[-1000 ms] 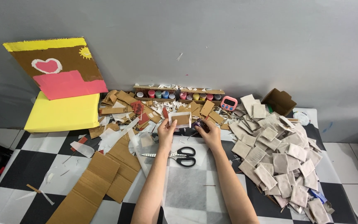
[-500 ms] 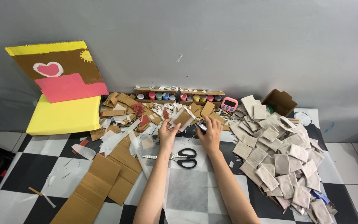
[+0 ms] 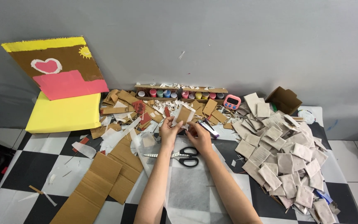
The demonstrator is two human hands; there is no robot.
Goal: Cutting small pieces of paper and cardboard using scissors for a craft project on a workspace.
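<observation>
My left hand and my right hand together hold up a small brown cardboard square with white paper edges above the table's middle. The left fingers pinch its lower left side, the right fingers its lower right corner. Black-handled scissors lie shut on a white translucent sheet just below my hands.
A big heap of paper-covered squares fills the right. Cardboard scraps and strips lie left. Paint pots, a pink timer and an open box line the wall; a painted yellow and brown board leans far left.
Both hands have lifted the cardboard square a little and tilted it, the fingers shifting along its lower edge. The scissors have not moved.
</observation>
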